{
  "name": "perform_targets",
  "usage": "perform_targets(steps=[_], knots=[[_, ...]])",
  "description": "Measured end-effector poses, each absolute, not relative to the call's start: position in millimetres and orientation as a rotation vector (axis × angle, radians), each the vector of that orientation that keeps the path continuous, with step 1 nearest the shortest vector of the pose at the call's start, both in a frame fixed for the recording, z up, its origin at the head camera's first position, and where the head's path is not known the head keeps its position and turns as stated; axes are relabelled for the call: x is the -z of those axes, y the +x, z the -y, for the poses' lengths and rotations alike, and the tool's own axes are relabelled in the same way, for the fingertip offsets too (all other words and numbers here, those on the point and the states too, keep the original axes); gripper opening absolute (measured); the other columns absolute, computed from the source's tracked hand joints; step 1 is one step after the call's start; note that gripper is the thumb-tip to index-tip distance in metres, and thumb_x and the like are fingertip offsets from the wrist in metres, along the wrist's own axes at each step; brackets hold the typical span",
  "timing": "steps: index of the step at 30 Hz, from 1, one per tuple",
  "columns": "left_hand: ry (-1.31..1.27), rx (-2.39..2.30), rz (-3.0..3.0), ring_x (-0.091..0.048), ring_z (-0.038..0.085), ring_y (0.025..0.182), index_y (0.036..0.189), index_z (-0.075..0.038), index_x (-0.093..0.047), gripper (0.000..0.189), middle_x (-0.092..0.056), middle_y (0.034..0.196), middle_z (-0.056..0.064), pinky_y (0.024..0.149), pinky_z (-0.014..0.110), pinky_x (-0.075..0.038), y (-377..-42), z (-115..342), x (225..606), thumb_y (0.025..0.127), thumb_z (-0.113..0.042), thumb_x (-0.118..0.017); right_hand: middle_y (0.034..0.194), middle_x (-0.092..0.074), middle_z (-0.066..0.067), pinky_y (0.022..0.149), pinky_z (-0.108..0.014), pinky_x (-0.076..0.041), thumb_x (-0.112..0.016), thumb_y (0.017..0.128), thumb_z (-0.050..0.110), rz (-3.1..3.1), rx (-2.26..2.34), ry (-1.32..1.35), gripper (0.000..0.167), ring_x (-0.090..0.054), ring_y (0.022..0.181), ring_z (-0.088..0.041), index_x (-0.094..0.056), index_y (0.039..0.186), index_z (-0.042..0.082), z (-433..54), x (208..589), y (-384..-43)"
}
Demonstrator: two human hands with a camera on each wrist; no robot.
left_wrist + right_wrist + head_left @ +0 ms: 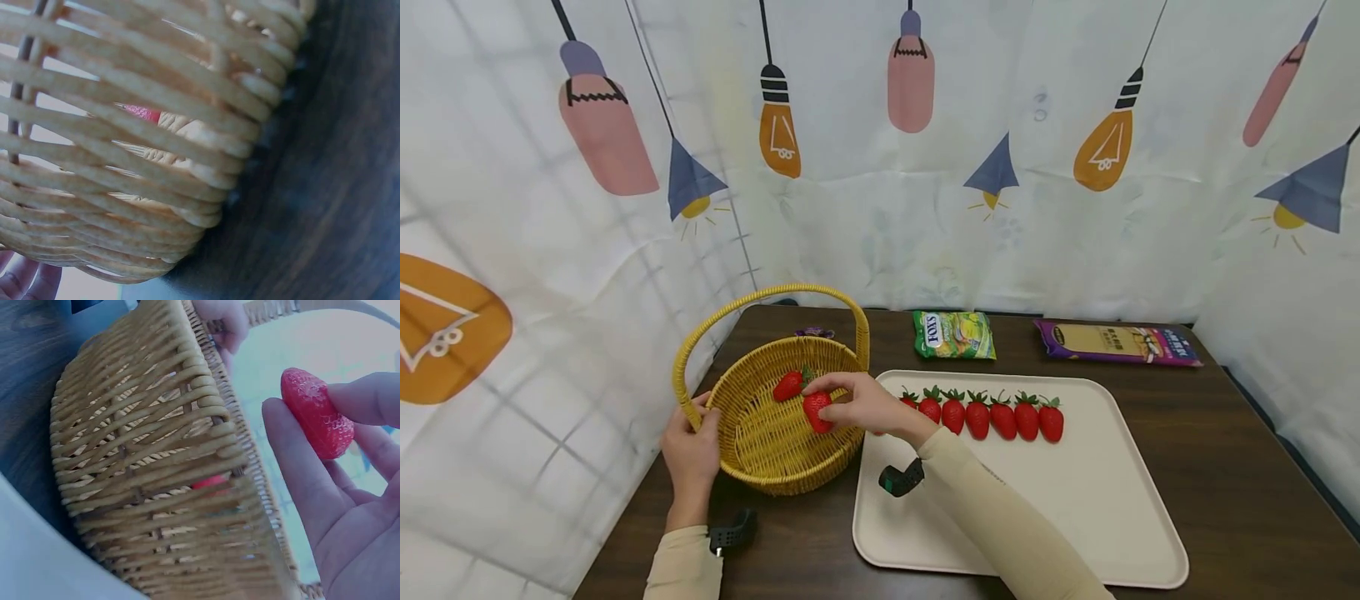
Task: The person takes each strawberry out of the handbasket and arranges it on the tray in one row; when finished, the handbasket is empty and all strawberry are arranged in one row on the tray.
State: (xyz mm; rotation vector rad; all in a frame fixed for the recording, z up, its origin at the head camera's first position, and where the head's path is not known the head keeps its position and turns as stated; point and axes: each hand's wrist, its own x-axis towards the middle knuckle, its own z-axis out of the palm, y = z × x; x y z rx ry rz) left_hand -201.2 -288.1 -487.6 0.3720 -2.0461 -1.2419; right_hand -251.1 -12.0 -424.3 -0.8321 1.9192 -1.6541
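Between thumb and fingers my right hand (867,406) pinches a red strawberry (817,412) over the yellow wicker basket (790,479). The right wrist view shows this strawberry (315,412) held above the level of the rim. Another strawberry (788,386) lies inside the basket. At the basket's left side, my left hand (692,450) grips the rim by the foot of the handle; only its fingers (28,278) show at the corner of the left wrist view. Several strawberries (977,417) lie in a row on the cream tray (1075,517), some partly hidden by the right hand.
Behind the tray lie a green candy bag (955,335) marked FOX'S and a long purple package (1120,343). A small purple packet (815,332) sits behind the basket. A patterned curtain (865,225) bounds the dark wooden table (1247,483).
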Motion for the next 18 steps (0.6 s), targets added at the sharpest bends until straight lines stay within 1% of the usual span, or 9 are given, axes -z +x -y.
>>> perform_targets(steps=[2,3,5,6,8,9,13,15,18], knots=[[0.372,1.240,2.043,-0.052,-0.006,0.090,0.075,0.000,-0.059,0.017,-0.070,0.117,0.009,0.065,0.020,-0.037,-201,288,487,0.091,-0.006,-0.058,0.118,-0.063,-0.002,0.078,-0.038,-0.056,-0.065,0.091,0.010,-1.951,1.683,-0.829,0.034,-0.068,0.089,-0.016,-0.064,0.125,0.011,4,425,-246],[0.374,1.240,2.043,-0.052,-0.005,0.091,0.075,0.000,-0.059,0.016,-0.070,0.117,0.009,0.065,0.020,-0.037,-201,288,487,0.091,-0.005,-0.059,0.118,-0.063,-0.002,0.074,-0.034,-0.056,-0.065,0.091,0.010,-1.970,1.692,-0.827,0.034,-0.067,0.087,-0.015,-0.064,0.125,0.012,0,425,-243],[0.376,1.240,2.047,-0.053,-0.005,0.091,0.075,0.000,-0.059,0.017,-0.070,0.117,0.009,0.065,0.020,-0.038,-201,288,487,0.091,-0.005,-0.059,0.119,-0.063,-0.004,0.066,-0.028,-0.053,-0.063,0.092,0.011,-1.998,1.714,-0.820,0.034,-0.064,0.083,-0.015,-0.063,0.126,0.012,-11,427,-238],[0.379,1.241,2.046,-0.053,-0.005,0.091,0.075,0.000,-0.059,0.016,-0.070,0.117,0.009,0.066,0.020,-0.038,-201,288,487,0.090,-0.005,-0.059,0.120,-0.062,-0.004,0.064,-0.028,-0.051,-0.063,0.092,0.011,-2.005,1.727,-0.810,0.034,-0.063,0.082,-0.016,-0.063,0.126,0.012,-16,428,-236],[0.386,1.240,2.044,-0.053,-0.005,0.090,0.075,0.000,-0.059,0.016,-0.070,0.117,0.009,0.066,0.019,-0.038,-201,289,488,0.090,-0.006,-0.059,0.124,-0.060,-0.006,0.065,-0.031,-0.053,-0.062,0.093,0.010,-2.009,1.762,-0.791,0.034,-0.064,0.084,-0.017,-0.062,0.127,0.011,-27,429,-233],[0.388,1.239,2.043,-0.052,-0.006,0.090,0.075,-0.001,-0.059,0.016,-0.070,0.117,0.009,0.065,0.019,-0.038,-201,289,488,0.090,-0.006,-0.059,0.124,-0.060,-0.007,0.063,-0.033,-0.052,-0.062,0.093,0.010,-2.028,1.765,-0.781,0.034,-0.063,0.084,-0.018,-0.062,0.127,0.011,-32,430,-232],[0.384,1.237,2.037,-0.052,-0.008,0.086,0.075,-0.001,-0.059,0.016,-0.070,0.117,0.009,0.062,0.019,-0.037,-202,290,488,0.090,-0.005,-0.058,0.128,-0.058,-0.006,0.069,-0.046,-0.054,-0.062,0.093,0.010,-2.091,1.779,-0.755,0.034,-0.065,0.090,-0.023,-0.061,0.127,0.010,-54,432,-230],[0.376,1.237,2.036,-0.052,-0.008,0.084,0.075,-0.001,-0.059,0.015,-0.070,0.116,0.010,0.061,0.019,-0.037,-202,290,488,0.090,-0.004,-0.058,0.125,-0.060,-0.005,0.065,-0.045,-0.053,-0.062,0.093,0.011,-2.153,1.760,-0.734,0.034,-0.064,0.087,-0.024,-0.061,0.127,0.010,-66,433,-230],[0.373,1.237,2.037,-0.052,-0.008,0.083,0.075,-0.001,-0.059,0.015,-0.070,0.116,0.010,0.061,0.018,-0.037,-202,290,489,0.090,-0.004,-0.058,0.124,-0.061,-0.008,0.067,-0.045,-0.055,-0.062,0.093,0.011,-2.212,1.767,-0.686,0.034,-0.064,0.086,-0.027,-0.061,0.127,0.009,-83,435,-228]])
